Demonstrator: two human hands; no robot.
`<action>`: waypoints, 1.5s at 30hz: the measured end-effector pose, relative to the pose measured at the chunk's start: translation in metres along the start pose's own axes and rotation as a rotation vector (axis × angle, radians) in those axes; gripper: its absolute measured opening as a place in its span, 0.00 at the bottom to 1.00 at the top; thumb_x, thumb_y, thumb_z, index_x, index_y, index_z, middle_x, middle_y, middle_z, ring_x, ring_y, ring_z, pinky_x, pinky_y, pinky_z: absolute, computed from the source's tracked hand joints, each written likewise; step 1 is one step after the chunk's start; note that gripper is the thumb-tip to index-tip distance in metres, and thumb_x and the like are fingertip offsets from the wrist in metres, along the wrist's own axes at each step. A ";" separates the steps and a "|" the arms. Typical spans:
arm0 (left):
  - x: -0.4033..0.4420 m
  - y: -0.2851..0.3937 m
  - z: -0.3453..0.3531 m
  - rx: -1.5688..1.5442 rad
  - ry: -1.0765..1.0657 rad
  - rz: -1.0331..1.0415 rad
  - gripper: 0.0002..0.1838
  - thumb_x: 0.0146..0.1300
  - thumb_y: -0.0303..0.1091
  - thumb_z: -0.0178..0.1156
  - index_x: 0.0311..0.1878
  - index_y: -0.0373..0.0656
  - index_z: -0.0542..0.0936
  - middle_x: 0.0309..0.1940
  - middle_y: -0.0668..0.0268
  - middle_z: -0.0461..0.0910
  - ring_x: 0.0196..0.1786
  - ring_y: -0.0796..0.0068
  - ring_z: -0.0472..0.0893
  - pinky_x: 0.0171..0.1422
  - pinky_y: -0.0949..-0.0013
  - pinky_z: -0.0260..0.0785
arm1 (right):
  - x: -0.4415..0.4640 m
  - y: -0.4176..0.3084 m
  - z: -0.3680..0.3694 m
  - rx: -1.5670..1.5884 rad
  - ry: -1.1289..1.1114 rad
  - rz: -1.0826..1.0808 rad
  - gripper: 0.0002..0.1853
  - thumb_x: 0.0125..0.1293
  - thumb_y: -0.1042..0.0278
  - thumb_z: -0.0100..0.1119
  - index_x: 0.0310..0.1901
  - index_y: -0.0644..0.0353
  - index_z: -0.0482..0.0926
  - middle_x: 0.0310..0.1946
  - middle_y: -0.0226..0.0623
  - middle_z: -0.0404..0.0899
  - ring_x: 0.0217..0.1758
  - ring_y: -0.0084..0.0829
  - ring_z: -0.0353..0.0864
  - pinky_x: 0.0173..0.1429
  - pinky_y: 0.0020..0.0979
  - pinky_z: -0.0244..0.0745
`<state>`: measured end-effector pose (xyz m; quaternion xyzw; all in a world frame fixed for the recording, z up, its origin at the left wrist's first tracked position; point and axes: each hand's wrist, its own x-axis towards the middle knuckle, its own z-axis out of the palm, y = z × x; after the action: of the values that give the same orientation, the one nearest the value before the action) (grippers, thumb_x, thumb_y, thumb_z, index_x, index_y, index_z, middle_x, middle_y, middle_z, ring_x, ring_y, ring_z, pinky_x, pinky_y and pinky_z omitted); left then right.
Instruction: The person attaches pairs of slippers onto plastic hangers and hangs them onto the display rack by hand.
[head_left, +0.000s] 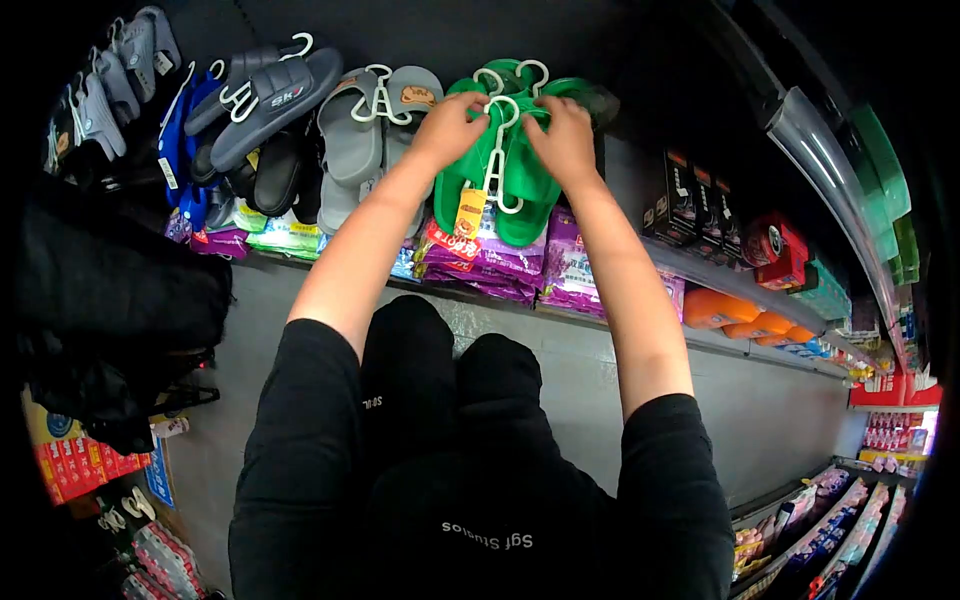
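A pair of green slippers (pixel 530 182) hangs on a white plastic hanger (pixel 495 165), with a yellow tag (pixel 469 214) at its lower left. My left hand (pixel 452 130) grips the upper left of the pair beside the hanger hook. On the other side, my right hand (pixel 562 142) has its fingers closed on the upper right part, thumb near the hook. Some fingertips are hidden against the green material. Behind the pair, more green slippers (pixel 572 88) with white hooks show at the back of the shelf.
Left of my arms are grey slippers (pixel 352 130), dark grey slides (pixel 280 105) and blue slippers (pixel 176 130). Purple packets (pixel 505 262) line the shelf edge below. Dark boxes (pixel 690 205) and orange bottles (pixel 725 310) stand right. A black draped item (pixel 110 300) is at left.
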<state>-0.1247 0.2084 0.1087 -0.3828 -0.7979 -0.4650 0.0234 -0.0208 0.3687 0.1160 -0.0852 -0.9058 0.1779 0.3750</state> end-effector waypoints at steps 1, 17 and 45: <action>0.005 -0.003 0.003 0.007 0.008 0.011 0.17 0.55 0.33 0.58 0.48 0.39 0.77 0.42 0.55 0.79 0.46 0.58 0.78 0.50 0.61 0.70 | 0.007 -0.004 0.005 -0.116 -0.055 -0.026 0.16 0.55 0.58 0.61 0.43 0.56 0.80 0.43 0.42 0.78 0.50 0.44 0.74 0.54 0.41 0.69; 0.013 0.011 -0.009 0.133 0.013 0.180 0.16 0.60 0.35 0.56 0.50 0.39 0.76 0.48 0.56 0.77 0.52 0.57 0.75 0.56 0.63 0.67 | 0.020 -0.017 0.006 0.180 -0.274 0.090 0.12 0.62 0.59 0.53 0.42 0.57 0.76 0.38 0.41 0.78 0.45 0.44 0.76 0.48 0.48 0.67; -0.035 0.099 -0.074 0.104 -0.103 0.500 0.16 0.64 0.43 0.52 0.31 0.38 0.75 0.28 0.54 0.75 0.36 0.52 0.75 0.40 0.56 0.65 | -0.001 -0.076 -0.103 0.667 -0.369 0.054 0.09 0.65 0.66 0.56 0.40 0.65 0.74 0.31 0.30 0.77 0.36 0.18 0.74 0.41 0.23 0.70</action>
<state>-0.0608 0.1582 0.2088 -0.5898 -0.7014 -0.3828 0.1166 0.0513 0.3246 0.2126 0.0513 -0.8478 0.4851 0.2080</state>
